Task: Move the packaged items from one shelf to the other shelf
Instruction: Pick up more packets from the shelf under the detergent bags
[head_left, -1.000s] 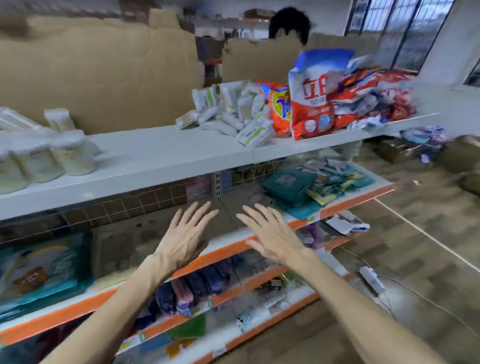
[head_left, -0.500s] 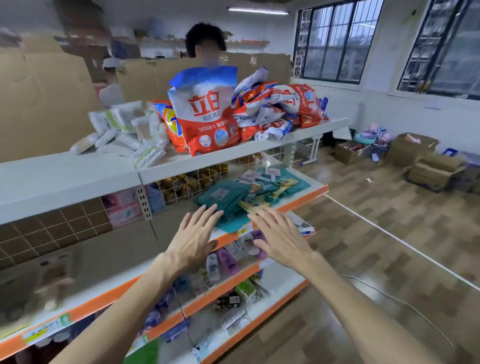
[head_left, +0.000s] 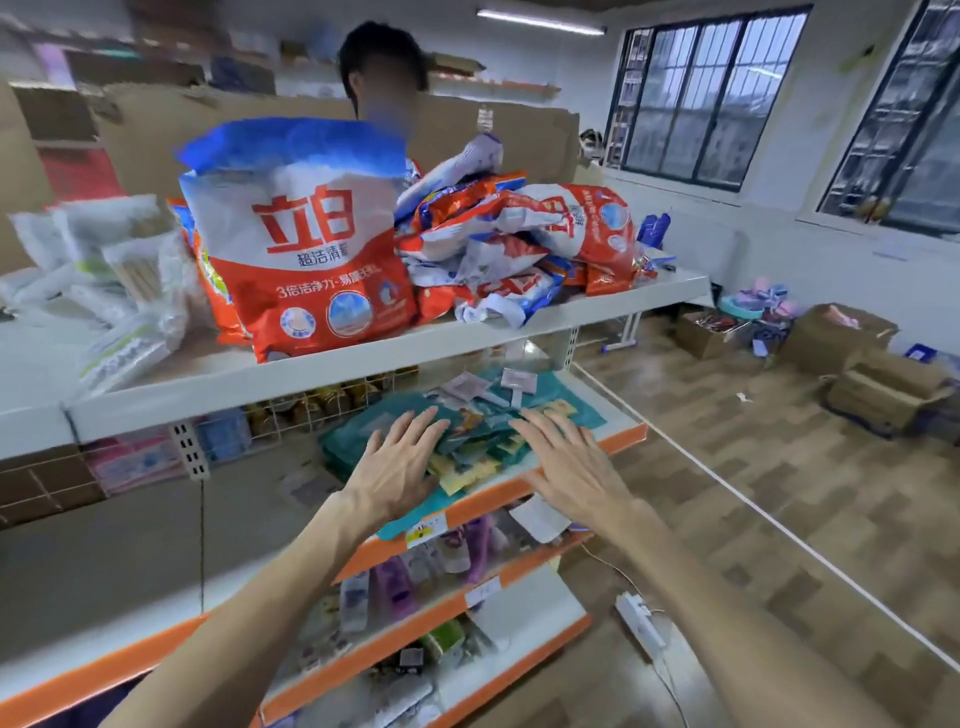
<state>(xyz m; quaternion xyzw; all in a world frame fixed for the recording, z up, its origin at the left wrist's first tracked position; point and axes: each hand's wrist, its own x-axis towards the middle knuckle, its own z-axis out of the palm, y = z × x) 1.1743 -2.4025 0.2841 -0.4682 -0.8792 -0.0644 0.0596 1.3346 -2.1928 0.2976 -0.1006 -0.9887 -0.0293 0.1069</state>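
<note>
Teal and yellow flat packaged items (head_left: 467, 447) lie piled on the second shelf (head_left: 613, 441), which has an orange front edge. My left hand (head_left: 400, 467) hovers over the left part of the pile, fingers spread and straight, holding nothing. My right hand (head_left: 571, 467) is stretched out over the shelf's front edge at the pile's right side, fingers also straight and empty. On the white top shelf (head_left: 363, 358) stands a large red, white and blue detergent bag (head_left: 306, 249), with a heap of similar red bags (head_left: 524, 249) to its right and clear plastic packs (head_left: 114, 280) to its left.
A person (head_left: 384, 78) stands behind the shelving and a cardboard wall. Lower shelves (head_left: 519, 603) hold bottles and small goods. A power strip (head_left: 641, 623) with its cable lies on the wood floor. Cardboard boxes (head_left: 852, 358) sit by the right wall under the windows.
The view has swung right along the shelving. Both hands, open throughout, have come from the bare stretch of shelf to above the teal packaged pile.
</note>
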